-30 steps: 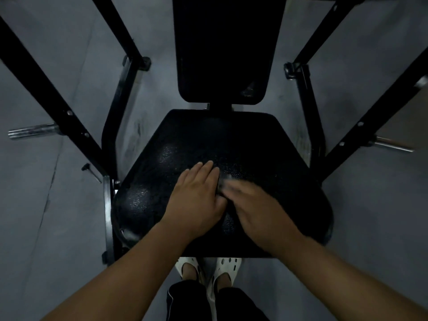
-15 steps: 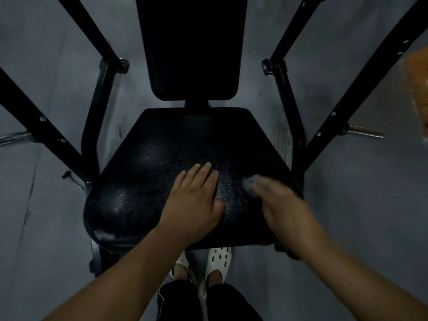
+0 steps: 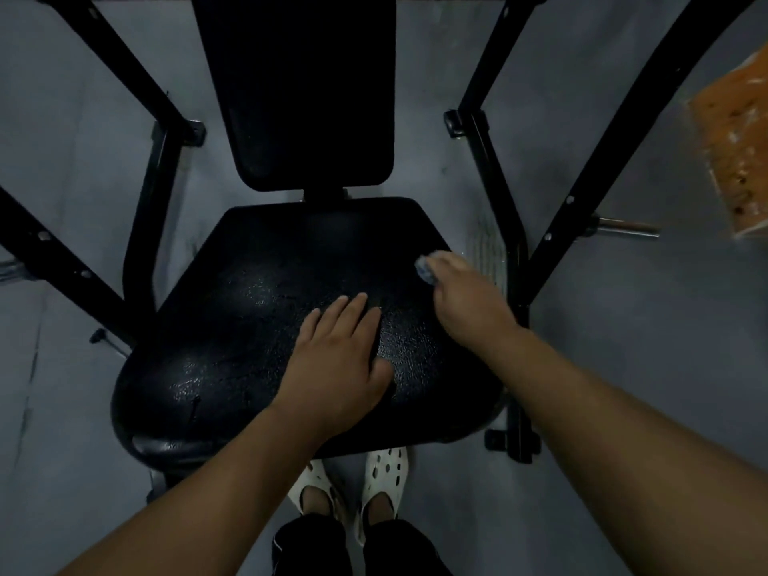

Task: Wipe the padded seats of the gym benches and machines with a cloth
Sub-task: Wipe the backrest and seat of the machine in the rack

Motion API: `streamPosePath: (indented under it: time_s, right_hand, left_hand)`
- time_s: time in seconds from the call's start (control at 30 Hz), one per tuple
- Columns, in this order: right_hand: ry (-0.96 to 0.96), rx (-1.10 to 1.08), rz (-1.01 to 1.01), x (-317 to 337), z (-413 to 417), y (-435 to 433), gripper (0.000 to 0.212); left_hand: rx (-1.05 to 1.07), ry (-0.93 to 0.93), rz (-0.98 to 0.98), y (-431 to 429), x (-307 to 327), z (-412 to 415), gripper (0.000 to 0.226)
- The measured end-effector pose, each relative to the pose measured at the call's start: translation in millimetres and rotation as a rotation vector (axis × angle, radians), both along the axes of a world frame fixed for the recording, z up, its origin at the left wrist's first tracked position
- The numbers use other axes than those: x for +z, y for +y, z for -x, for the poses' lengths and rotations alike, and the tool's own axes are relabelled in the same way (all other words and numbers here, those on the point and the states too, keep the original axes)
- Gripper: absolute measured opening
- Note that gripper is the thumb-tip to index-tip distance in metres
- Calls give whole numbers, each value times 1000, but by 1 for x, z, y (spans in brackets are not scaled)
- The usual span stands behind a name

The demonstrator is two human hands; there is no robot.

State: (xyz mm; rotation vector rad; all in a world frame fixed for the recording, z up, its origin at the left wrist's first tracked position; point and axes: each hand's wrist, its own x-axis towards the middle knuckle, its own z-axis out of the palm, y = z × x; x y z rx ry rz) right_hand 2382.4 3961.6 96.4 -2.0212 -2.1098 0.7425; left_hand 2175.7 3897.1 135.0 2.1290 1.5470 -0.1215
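- Grey, scuffed concrete floor [image 3: 623, 388] lies bare beyond the right hand [image 3: 469, 301] and outside the left forearm.
- Under the hands spreads a black padded seat [image 3: 257, 326] of pebbled, glossy vinyl, wide and rounded at its near edge, narrowing away from the fingers.
- Flat on its middle rests the left hand [image 3: 336, 359], fingers straight and together.
- Apart from it, the right hand curls its fingers round a small crumpled grey cloth [image 3: 424, 270] at the seat's right edge.
- Beyond the fingertips stands a flat black back pad [image 3: 311, 97].
- Close outside the right hand slant black steel frame tubes [image 3: 494, 180]; 2 white perforated clogs [image 3: 384, 471] sit beneath the wrists.
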Motion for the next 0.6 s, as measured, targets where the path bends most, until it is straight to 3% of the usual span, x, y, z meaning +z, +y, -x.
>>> streamPosePath:
  time_s: [0.13, 0.23, 0.37, 0.47, 0.6]
  right_hand:
    - [55, 179, -48, 9, 43, -15, 44]
    - [201, 289, 1, 31, 20, -62, 51]
    - [54, 89, 29, 0, -21, -7, 48]
    - [48, -22, 18, -14, 12, 36, 37]
    - [151, 290, -46, 7, 31, -17, 49]
  left_hand:
    - [11, -31, -6, 1, 0, 2, 78]
    - [8, -73, -12, -1, -1, 7, 70]
    - [19, -73, -30, -2, 0, 7, 67]
    - [16, -69, -33, 3, -4, 5, 71]
    - [8, -38, -30, 26, -14, 8, 79]
